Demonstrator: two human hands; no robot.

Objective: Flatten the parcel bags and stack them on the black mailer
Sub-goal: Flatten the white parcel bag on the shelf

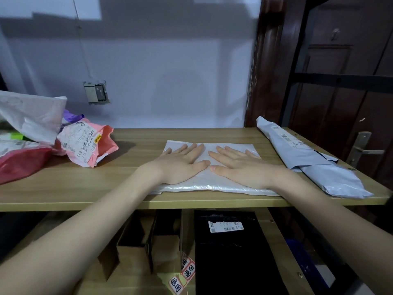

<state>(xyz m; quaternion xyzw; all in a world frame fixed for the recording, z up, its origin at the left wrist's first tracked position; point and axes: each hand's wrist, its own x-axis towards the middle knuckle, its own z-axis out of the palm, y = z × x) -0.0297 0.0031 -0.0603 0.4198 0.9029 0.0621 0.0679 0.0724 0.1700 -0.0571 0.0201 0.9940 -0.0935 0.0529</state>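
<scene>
- Pressing flat: left hand (184, 161) and right hand (236, 165) lay palm-down, fingers spread wide, thumbs nearly touching, on the white parcel bag (212, 184) at the wooden table (85, 188)'s near edge; neither gripped anything.
- Best done, likely, by sweeping outward from the middle to push air out.
- Black mailer (225, 252) sat on the lower shelf under the table, with a white label; nothing stacked on it yet.
- Pink bag (93, 143) and a crumpled pile at left, grey mailer (308, 158) at right, both apart from the hands.
- The table edge stood between bag and mailer.
</scene>
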